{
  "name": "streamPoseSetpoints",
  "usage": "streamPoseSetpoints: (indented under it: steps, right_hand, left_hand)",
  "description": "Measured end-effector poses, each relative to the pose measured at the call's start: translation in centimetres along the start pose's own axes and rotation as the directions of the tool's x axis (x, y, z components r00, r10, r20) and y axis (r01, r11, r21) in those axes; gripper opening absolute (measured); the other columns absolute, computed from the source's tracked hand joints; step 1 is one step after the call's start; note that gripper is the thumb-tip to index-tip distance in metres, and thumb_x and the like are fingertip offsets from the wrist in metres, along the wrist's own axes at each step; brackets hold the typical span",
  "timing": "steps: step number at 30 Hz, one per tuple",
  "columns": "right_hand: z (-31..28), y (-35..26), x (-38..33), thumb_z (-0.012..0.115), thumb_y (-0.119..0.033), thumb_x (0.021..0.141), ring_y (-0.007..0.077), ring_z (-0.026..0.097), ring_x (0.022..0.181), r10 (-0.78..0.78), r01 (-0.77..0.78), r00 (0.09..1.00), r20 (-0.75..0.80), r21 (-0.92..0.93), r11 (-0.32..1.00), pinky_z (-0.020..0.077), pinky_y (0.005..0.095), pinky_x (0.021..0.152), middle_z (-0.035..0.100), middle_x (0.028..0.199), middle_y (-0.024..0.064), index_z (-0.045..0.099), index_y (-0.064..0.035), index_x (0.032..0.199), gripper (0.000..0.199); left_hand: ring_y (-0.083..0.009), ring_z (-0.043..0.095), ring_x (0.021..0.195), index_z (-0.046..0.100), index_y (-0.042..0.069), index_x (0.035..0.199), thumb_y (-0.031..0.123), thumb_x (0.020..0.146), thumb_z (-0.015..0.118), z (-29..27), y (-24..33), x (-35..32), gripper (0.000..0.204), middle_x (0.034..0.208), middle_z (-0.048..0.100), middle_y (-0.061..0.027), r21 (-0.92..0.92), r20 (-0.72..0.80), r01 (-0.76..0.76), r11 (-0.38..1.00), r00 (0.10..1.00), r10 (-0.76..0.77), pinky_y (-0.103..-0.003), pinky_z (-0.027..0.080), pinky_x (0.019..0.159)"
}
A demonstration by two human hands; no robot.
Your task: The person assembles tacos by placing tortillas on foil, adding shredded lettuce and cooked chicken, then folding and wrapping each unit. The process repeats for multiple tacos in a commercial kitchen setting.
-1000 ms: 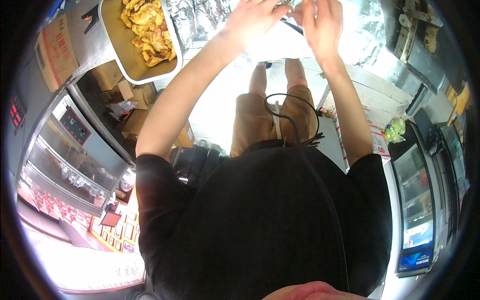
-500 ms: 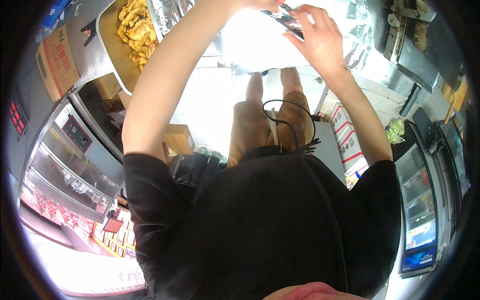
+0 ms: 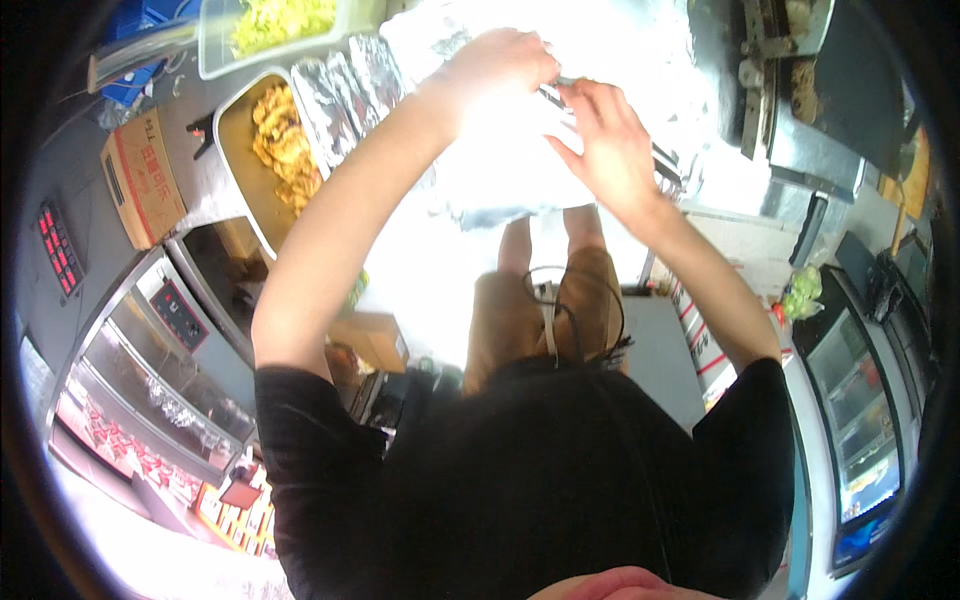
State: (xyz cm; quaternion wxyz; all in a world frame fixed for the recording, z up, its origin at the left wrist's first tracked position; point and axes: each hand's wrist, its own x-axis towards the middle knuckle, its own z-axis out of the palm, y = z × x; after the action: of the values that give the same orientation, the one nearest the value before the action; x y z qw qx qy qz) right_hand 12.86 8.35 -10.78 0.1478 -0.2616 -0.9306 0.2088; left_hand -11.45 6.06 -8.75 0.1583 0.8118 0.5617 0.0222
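Note:
Both my arms reach forward over a bright sheet of crumpled foil on the counter. My left hand is closed around one end of a slim dark utensil. The utensil runs to the right, passes under my right hand, and comes out again beyond it at its other end. My right hand lies over it with fingers and thumb spread; whether it grips it is hidden. My black shirt and brown shorts fill the lower half of the view.
A metal tray of yellow fried pieces sits left of the foil, beside foil-wrapped trays and a tub of shredded greens. A cardboard box and glass display case stand at left. A dark griddle and a fridge cabinet are at right.
Both hands have dropped lower in the picture, the right one more. The dark utensil stays between them. The tray of fried pieces has slid rightward in the view as my head turned.

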Motion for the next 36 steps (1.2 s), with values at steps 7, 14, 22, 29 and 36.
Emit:
streamPoseSetpoints:
  steps: [7, 14, 22, 29, 36]
  right_hand:
    - [-1.4, 4.0, 4.0, 0.077, -0.020, 0.100, 0.0279, 0.067, 0.119, -0.040, 0.050, 0.970, 0.241, -0.037, 0.998, 0.0626, 0.0395, 0.094, 0.067, 0.131, 0.0098, 0.068, -0.0037, 0.136, 0.041]
    - [0.2, 1.6, 2.7, 0.080, -0.018, 0.093, 0.0264, 0.065, 0.124, -0.075, 0.087, 0.994, 0.079, -0.166, 0.982, 0.0594, 0.0392, 0.099, 0.067, 0.134, 0.0096, 0.066, -0.0022, 0.141, 0.052]
    - [0.1, 3.1, 3.4, 0.078, -0.012, 0.094, 0.0244, 0.066, 0.124, -0.150, 0.190, 0.976, 0.158, -0.276, 0.942, 0.0606, 0.0378, 0.098, 0.067, 0.133, 0.0081, 0.065, -0.0009, 0.146, 0.055]
    - [0.3, 2.9, 3.2, 0.069, -0.004, 0.091, 0.0252, 0.064, 0.128, -0.184, 0.219, 0.972, 0.145, -0.289, 0.932, 0.0585, 0.0374, 0.103, 0.066, 0.138, 0.0096, 0.063, -0.0003, 0.149, 0.059]
    - [-0.1, -0.8, -0.9, 0.075, -0.014, 0.099, 0.0282, 0.067, 0.131, 0.047, -0.042, 0.990, -0.133, 0.043, 0.998, 0.0587, 0.0370, 0.102, 0.068, 0.141, 0.0131, 0.064, 0.0014, 0.147, 0.051]
  left_hand:
    - [-0.0268, 0.065, 0.126, 0.077, 0.009, 0.110, 0.012, 0.089, 0.072, 0.8, 2.4, -0.6, 0.023, 0.124, 0.072, -0.0067, 0.081, -0.105, 0.145, 0.986, 0.985, -0.136, -0.047, 0.053, 0.110]
    - [-0.0320, 0.063, 0.129, 0.077, 0.003, 0.114, 0.010, 0.092, 0.073, 4.7, 4.7, -1.7, 0.024, 0.137, 0.069, -0.0108, -0.052, -0.592, 0.347, 0.936, 0.744, -0.309, -0.050, 0.051, 0.110]
    - [-0.0123, 0.067, 0.067, 0.075, -0.003, 0.088, 0.031, 0.093, 0.090, 6.6, 0.2, 0.8, 0.037, 0.079, 0.073, -0.0097, -0.945, 0.154, 0.300, -0.130, 0.057, -0.986, -0.026, 0.053, 0.062]
    - [-0.0346, 0.070, 0.111, 0.072, 0.000, 0.114, -0.002, 0.089, 0.077, 8.3, 6.9, 0.0, 0.026, 0.121, 0.075, -0.0139, -0.856, -0.486, 0.189, 0.481, 0.024, -0.874, -0.043, 0.057, 0.094]
    - [-0.0377, 0.057, 0.150, 0.071, -0.002, 0.134, -0.002, 0.089, 0.071, 9.8, 7.4, -2.7, 0.045, 0.151, 0.067, -0.0158, -0.175, -0.703, 0.374, 0.911, 0.600, -0.381, -0.048, 0.057, 0.108]
